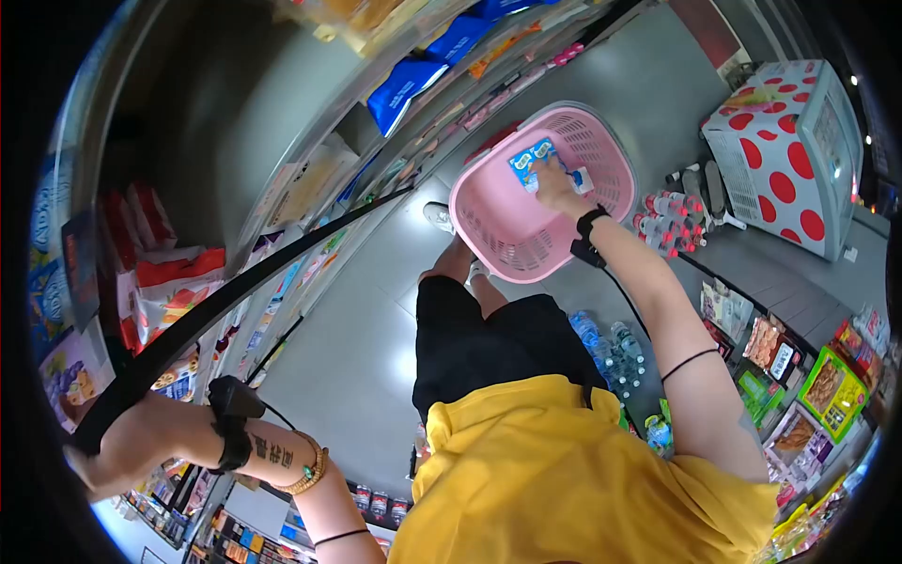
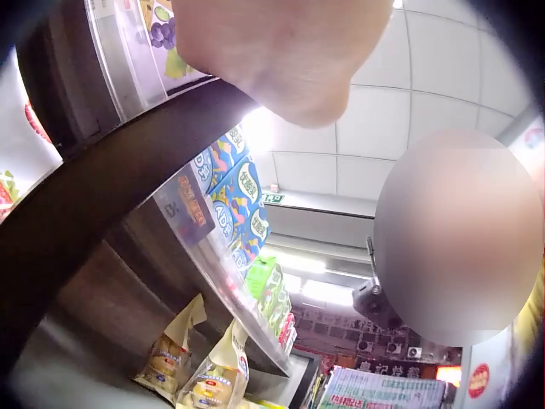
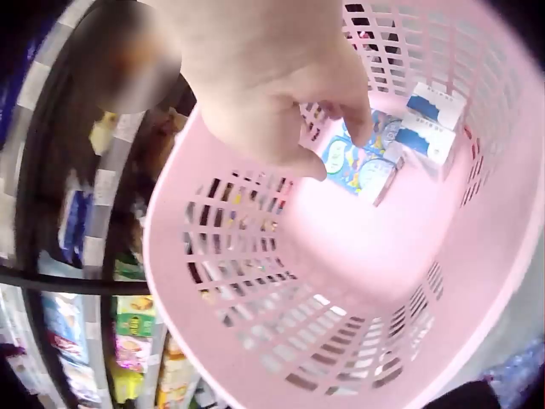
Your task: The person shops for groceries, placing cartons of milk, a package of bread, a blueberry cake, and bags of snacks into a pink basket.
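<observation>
My right hand [image 1: 556, 185] reaches down into a pink laundry-style basket [image 1: 503, 221] with slotted sides. In the right wrist view its thumb and forefinger stand apart, right at a blue patterned drink carton [image 3: 362, 170] on the basket floor. Two small white-and-blue boxes [image 3: 426, 138] lie beside that carton. My left hand [image 1: 122, 444] is at the far left, against the lower end of a long black edge strip [image 1: 221, 315] along the shelving. Its fingers are hidden in the left wrist view, where only the heel of the hand [image 2: 285, 55] shows.
Packed snack shelves [image 1: 282, 202] run along the left. Bottle packs [image 1: 669, 221] and a red-dotted white box [image 1: 775, 155] stand to the basket's right. More water bottles [image 1: 611, 352] are on the floor beside my legs. Blue cartons [image 2: 238, 200] line an upper shelf.
</observation>
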`<state>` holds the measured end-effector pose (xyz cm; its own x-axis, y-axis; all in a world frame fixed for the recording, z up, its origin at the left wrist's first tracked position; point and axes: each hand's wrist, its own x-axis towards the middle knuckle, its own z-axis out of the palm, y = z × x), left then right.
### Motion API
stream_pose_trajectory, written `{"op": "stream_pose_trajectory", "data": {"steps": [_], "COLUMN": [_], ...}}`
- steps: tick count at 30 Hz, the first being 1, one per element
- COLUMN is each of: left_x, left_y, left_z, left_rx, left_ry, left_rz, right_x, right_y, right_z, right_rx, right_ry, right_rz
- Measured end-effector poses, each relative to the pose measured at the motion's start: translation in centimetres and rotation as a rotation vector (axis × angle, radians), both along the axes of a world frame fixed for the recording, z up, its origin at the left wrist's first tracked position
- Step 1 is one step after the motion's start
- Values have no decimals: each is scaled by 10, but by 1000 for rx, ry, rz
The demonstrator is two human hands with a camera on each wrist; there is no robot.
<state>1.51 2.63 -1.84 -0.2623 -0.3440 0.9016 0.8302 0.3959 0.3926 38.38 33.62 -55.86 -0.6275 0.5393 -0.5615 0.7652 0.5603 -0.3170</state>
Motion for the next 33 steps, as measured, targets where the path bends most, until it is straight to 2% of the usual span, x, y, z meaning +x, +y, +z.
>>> {"op": "stream_pose_trajectory", "data": {"steps": [6,9,15,18,21,22,25,26,29,30,33], "left_x": [20,32,37,38,35,35,33,33,33,34,34], "left_y": [-8,-11,-8,-6,-6,-5,-2,0,2,2,1], "left_z": [-14,-21,-32,-38,-43,-45,-49,-50,-51,-51,-46], "left_rx": [-165,-216,-256,-272,-282,-286,-310,-314,-311,-302,-307], "left_ry": [41,42,28,24,15,16,4,2,10,14,14], "left_rz": [-118,-138,-162,-172,-175,-179,-189,-190,-188,-196,-195], "right_x": [-16,-18,-15,-11,-20,-17,-9,-12,-21,-22,-26], "right_y": [40,47,53,67,69,65,71,69,65,65,56], "right_z": [-44,-67,-131,-157,-138,-138,-150,-139,-116,-118,-114], "right_rx": [-19,-1,44,-68,-28,93,32,52,70,134,165], "right_ry": [-180,-253,-311,-319,-346,-328,-280,-238,-174,-87,-122], "right_rz": [-61,85,-20,-25,25,27,92,94,-49,-4,-119]}}
